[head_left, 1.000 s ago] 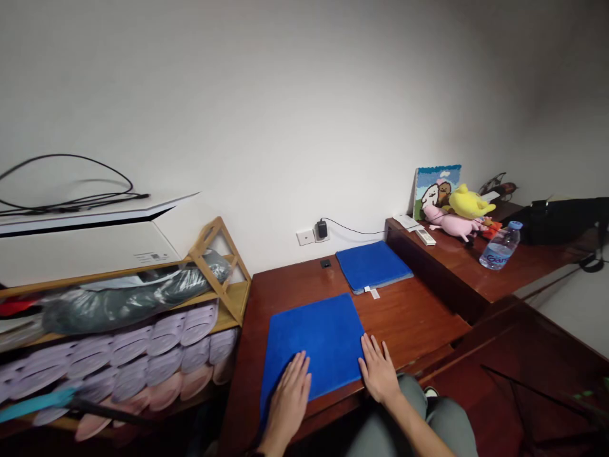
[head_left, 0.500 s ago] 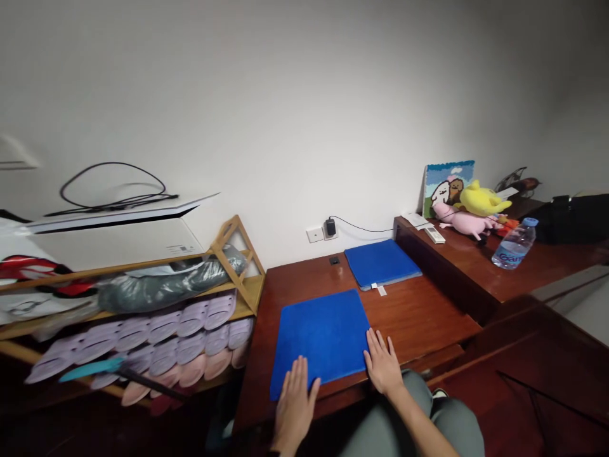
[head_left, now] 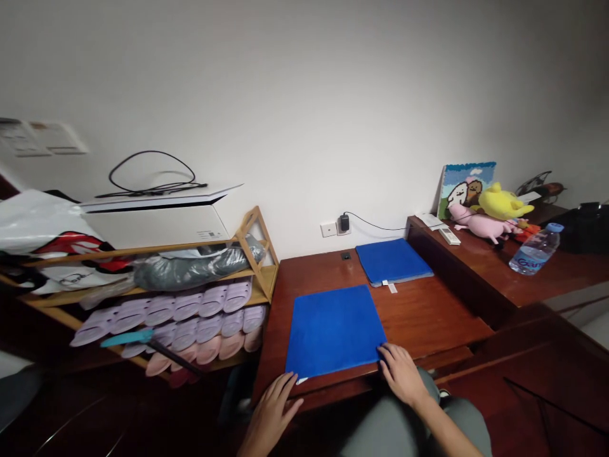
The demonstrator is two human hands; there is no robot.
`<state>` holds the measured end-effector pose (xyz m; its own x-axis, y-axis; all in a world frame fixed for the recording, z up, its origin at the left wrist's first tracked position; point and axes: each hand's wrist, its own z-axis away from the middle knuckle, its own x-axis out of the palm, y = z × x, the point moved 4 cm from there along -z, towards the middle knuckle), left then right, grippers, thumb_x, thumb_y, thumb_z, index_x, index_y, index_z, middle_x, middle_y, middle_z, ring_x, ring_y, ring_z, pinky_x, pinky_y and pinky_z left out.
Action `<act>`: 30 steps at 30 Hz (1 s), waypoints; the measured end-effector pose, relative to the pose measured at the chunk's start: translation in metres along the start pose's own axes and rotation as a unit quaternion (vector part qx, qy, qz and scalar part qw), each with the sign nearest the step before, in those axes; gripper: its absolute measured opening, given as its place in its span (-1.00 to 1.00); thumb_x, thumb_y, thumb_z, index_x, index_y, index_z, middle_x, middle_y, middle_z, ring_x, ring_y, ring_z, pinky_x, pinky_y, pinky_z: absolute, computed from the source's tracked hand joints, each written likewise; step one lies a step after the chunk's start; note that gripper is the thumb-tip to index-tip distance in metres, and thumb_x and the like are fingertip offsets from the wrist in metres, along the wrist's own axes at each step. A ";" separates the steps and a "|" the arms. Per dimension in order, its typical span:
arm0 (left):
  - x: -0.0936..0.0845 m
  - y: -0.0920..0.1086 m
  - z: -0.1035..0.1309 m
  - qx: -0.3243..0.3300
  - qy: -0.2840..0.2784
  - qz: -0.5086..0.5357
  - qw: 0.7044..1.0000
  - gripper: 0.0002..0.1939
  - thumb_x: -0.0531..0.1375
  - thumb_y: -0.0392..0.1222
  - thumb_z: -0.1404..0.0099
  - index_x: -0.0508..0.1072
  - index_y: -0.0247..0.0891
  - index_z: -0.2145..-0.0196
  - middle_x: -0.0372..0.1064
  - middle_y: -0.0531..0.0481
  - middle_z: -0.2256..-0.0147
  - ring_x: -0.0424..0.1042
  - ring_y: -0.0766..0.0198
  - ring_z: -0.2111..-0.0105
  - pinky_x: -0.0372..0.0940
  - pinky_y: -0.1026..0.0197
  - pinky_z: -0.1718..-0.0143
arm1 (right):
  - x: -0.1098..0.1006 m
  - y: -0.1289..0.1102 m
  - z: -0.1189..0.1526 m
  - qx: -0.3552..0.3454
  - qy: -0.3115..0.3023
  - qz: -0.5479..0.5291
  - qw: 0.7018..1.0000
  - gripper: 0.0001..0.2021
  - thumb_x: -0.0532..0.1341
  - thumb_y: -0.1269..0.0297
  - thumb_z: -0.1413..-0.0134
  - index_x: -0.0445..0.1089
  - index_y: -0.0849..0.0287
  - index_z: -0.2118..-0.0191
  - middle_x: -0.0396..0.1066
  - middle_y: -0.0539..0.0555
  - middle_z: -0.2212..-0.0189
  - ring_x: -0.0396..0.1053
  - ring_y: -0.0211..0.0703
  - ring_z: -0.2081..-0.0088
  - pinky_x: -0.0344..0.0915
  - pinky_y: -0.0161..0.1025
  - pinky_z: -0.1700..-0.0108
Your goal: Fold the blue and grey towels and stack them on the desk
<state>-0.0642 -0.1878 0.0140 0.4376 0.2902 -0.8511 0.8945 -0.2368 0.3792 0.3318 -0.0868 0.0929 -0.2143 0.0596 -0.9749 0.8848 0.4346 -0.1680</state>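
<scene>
A flat, square blue cushion pad (head_left: 337, 330) lies on the brown wooden desk, close to its front edge. My left hand (head_left: 273, 406) is at the pad's near left corner, fingertips touching or just over it and thumb held apart. A small white piece, perhaps a tag, peeks out beside those fingertips. At the near right corner rests my right hand (head_left: 402, 373), its fingers slightly bent and apart, with the tips on the pad's edge. Behind, against the wall, lies a second blue pad (head_left: 394, 261) with a grey underside and white tags.
On the left stands a wooden rack (head_left: 257, 254) with a white box (head_left: 157, 225) and lilac and pink slippers (head_left: 209, 303). A raised desk section (head_left: 495, 273) on the right bears plush toys (head_left: 504, 202), a water bottle (head_left: 535, 251) and a remote (head_left: 449, 237). A charger (head_left: 344, 221) sits in the wall socket.
My left hand has slid off the pad's surface, left and down to its near left corner. My right hand's fingers have bent at the near right corner. The view has shifted slightly left.
</scene>
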 end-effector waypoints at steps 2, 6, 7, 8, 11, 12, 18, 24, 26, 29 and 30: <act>0.002 -0.001 0.001 0.023 0.009 0.002 1.000 -0.56 0.16 0.12 -0.47 0.50 -0.04 -0.20 0.54 -0.06 -0.13 0.54 0.06 -0.12 0.51 0.03 -0.14 | 0.002 0.005 0.014 -0.053 -0.002 0.012 0.998 -0.52 0.02 0.16 -0.44 0.34 0.07 -0.36 0.36 0.15 -0.29 0.32 -0.03 -0.29 0.22 -0.04 -0.37; 0.001 0.005 0.004 0.065 0.029 -0.020 0.997 -0.66 0.03 -0.07 -0.57 0.58 -0.07 -0.03 0.62 -0.03 0.07 0.61 0.12 0.07 0.55 0.05 -0.01 | 0.006 0.014 0.030 -0.103 0.002 0.045 0.994 -0.53 0.04 0.38 -0.39 0.37 0.01 -0.32 0.45 0.13 -0.20 0.38 -0.04 -0.21 0.31 -0.06 -0.26; 0.000 0.008 0.004 0.070 0.029 -0.025 0.997 -0.65 0.00 -0.12 -0.57 0.60 -0.08 0.02 0.62 -0.03 0.12 0.61 0.13 0.11 0.54 0.05 0.01 | 0.005 0.015 0.031 -0.103 0.004 0.048 0.993 -0.55 0.03 0.40 -0.40 0.41 0.00 -0.28 0.48 0.13 -0.15 0.40 -0.05 -0.17 0.31 -0.06 -0.24; -0.003 0.010 0.004 0.072 0.027 -0.027 0.997 -0.63 -0.03 -0.17 -0.57 0.61 -0.08 0.06 0.62 -0.03 0.16 0.60 0.13 0.14 0.54 0.05 0.04 | 0.004 0.015 0.032 -0.102 0.005 0.048 0.994 -0.57 0.01 0.40 -0.42 0.45 -0.01 -0.24 0.51 0.13 -0.09 0.42 -0.05 -0.14 0.31 -0.06 -0.22; -0.016 0.019 0.000 0.079 0.004 -0.008 0.997 -0.57 -0.07 -0.26 -0.56 0.62 -0.07 0.12 0.60 -0.01 0.23 0.60 0.15 0.20 0.53 0.08 0.11 | -0.012 0.013 0.029 -0.105 0.014 0.036 0.994 -0.59 -0.03 0.37 -0.47 0.51 0.01 -0.16 0.56 0.13 0.07 0.45 -0.09 -0.01 0.31 -0.08 -0.16; -0.022 0.022 -0.004 0.080 -0.002 0.006 0.997 -0.57 -0.07 -0.26 -0.55 0.62 -0.06 0.12 0.60 -0.01 0.22 0.60 0.17 0.21 0.53 0.10 0.11 | -0.020 0.012 0.028 -0.108 0.022 0.030 0.994 -0.58 -0.04 0.36 -0.48 0.51 0.02 -0.15 0.56 0.12 0.11 0.46 -0.10 0.03 0.32 -0.10 -0.12; -0.091 0.040 -0.052 0.052 0.015 0.099 0.994 -0.69 0.05 -0.13 -0.55 0.62 -0.07 0.13 0.63 0.01 0.20 0.62 0.21 0.19 0.55 0.19 0.11 | -0.103 0.015 0.010 -0.119 0.067 0.011 0.991 -0.59 0.00 0.36 -0.43 0.49 0.03 -0.19 0.56 0.13 0.09 0.48 -0.14 0.10 0.39 -0.19 0.05; -0.165 0.061 -0.099 0.107 -0.002 0.132 0.985 -0.68 0.07 -0.13 -0.55 0.64 -0.07 0.05 0.64 0.02 0.13 0.61 0.22 0.11 0.52 0.18 -0.01 | -0.179 0.022 0.005 -0.134 0.087 0.035 0.987 -0.60 0.03 0.31 -0.44 0.48 0.01 -0.22 0.57 0.16 0.08 0.49 -0.12 0.15 0.42 -0.17 0.09; -0.181 0.068 -0.108 0.121 -0.014 0.140 0.983 -0.68 0.07 -0.14 -0.56 0.65 -0.06 0.04 0.64 0.02 0.11 0.61 0.22 0.10 0.52 0.18 -0.02 | -0.199 0.020 0.008 -0.142 0.101 0.038 0.984 -0.63 0.06 0.27 -0.45 0.52 0.01 -0.18 0.58 0.17 0.10 0.52 -0.12 0.17 0.44 -0.18 0.10; -0.201 0.081 -0.117 0.138 -0.011 0.159 0.978 -0.69 0.09 -0.11 -0.55 0.66 -0.06 0.05 0.65 0.01 0.14 0.62 0.22 0.14 0.53 0.19 0.03 | -0.231 0.016 0.017 -0.152 0.120 0.023 0.981 -0.64 0.08 0.29 -0.45 0.50 -0.02 -0.21 0.59 0.14 0.09 0.55 -0.17 0.14 0.48 -0.25 0.10; -0.209 0.086 -0.119 0.144 -0.007 0.167 0.975 -0.70 0.11 -0.09 -0.54 0.67 -0.06 0.06 0.65 0.01 0.17 0.62 0.23 0.16 0.54 0.21 0.07 | -0.243 0.014 0.022 -0.155 0.126 0.015 0.980 -0.62 0.09 0.31 -0.45 0.47 -0.05 -0.24 0.58 0.12 0.07 0.56 -0.19 0.12 0.49 -0.29 0.10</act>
<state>-0.0680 -0.1580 0.2673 0.6970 0.1399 -0.7033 0.6385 -0.5675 0.5198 0.4050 -0.1147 0.3239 -0.3204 0.2793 -0.9052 0.7320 0.6795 -0.0495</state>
